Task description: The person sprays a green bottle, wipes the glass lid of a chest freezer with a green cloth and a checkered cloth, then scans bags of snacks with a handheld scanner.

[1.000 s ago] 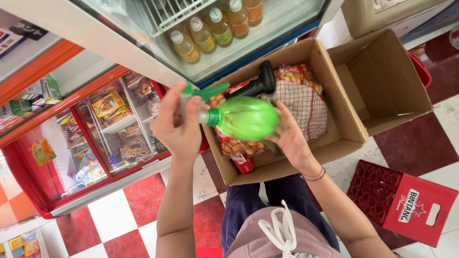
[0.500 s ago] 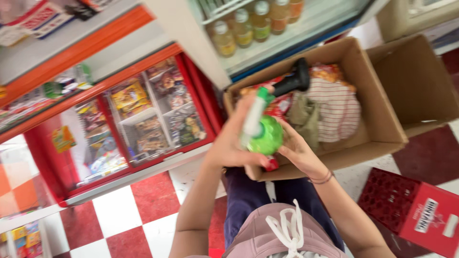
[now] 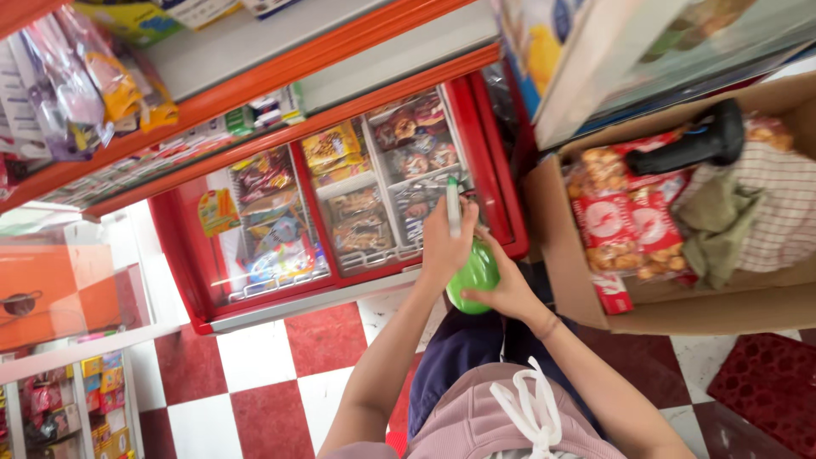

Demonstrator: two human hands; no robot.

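The left hand point(image 3: 444, 246) wraps the white nozzle of a green spray bottle point(image 3: 473, 274) — the right hand point(image 3: 507, 289) cups its body — held before a red chest freezer point(image 3: 340, 204), beside a cardboard box point(image 3: 565, 255).

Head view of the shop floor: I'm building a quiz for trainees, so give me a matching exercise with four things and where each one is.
Things:
1. round green plastic spray bottle
2. black handheld scanner
3. red snack packets
4. red-framed glass-topped chest freezer

Places:
a. lying flat in the open brown cardboard box, left part
b. held between the left hand and the right hand
c. on the red-and-white checked floor, left of the box
d. resting on top of the box's contents, towards the far side

Pairs: 1-b, 2-d, 3-a, 4-c
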